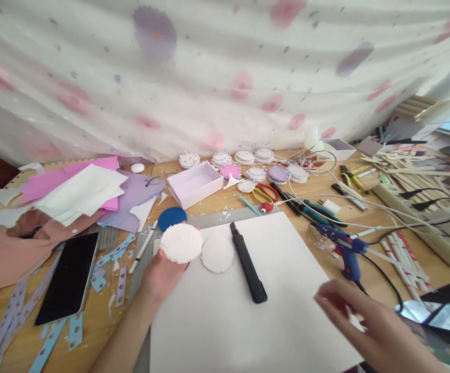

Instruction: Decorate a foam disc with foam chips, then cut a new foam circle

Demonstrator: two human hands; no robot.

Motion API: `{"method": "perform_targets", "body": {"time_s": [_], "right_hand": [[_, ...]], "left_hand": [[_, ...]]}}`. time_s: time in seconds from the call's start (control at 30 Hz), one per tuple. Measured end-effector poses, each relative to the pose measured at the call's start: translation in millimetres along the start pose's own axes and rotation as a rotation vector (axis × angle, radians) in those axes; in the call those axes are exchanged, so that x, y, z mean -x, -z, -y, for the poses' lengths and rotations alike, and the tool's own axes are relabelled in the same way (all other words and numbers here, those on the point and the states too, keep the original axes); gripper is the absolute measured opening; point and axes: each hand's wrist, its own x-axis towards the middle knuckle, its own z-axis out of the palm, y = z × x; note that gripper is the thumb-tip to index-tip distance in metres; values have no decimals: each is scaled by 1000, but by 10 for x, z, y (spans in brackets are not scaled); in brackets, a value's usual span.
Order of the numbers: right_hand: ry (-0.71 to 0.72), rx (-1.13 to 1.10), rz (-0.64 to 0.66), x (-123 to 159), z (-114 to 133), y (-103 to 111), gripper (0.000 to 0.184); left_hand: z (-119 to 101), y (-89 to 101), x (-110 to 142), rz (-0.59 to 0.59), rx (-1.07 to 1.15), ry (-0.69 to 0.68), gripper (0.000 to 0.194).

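My left hand (166,277) holds up a white round disc (181,242) with a rough, uneven edge, gripping it from below and behind. Beside it, a second white disc (218,255) lies flat on a large white sheet (228,331). A black utility knife (249,267) rests on the sheet to the right of that disc. Behind my left hand a blue round piece (171,218) is partly covered. Over the sheet's right edge hangs my right hand (359,316), its fingers curled together. Something small and white shows between them, too unclear to name.
A blue glue gun (343,246) with cables lies at right, near pliers (324,215) and a power strip (423,228). Farther back are an open white box (196,186) and several decorated discs (264,155). At left are a tablet (69,277) and coloured paper (81,191).
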Motion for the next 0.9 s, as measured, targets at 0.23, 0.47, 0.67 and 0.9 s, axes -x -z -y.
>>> {"method": "perform_targets", "body": {"time_s": [0.23, 0.47, 0.67, 0.9], "right_hand": [[553, -22, 120, -727, 923, -570, 53], [596, 57, 140, -1064, 950, -908, 56], [560, 73, 148, -1080, 905, -871, 72], [613, -18, 141, -1201, 879, -867, 17]], "left_hand": [[-15, -18, 37, -32, -14, -5, 85], [-56, -22, 36, -57, -30, -43, 88], [-25, -37, 21, -51, 24, -3, 87], [-29, 14, 19, -69, 15, -28, 83]]}}
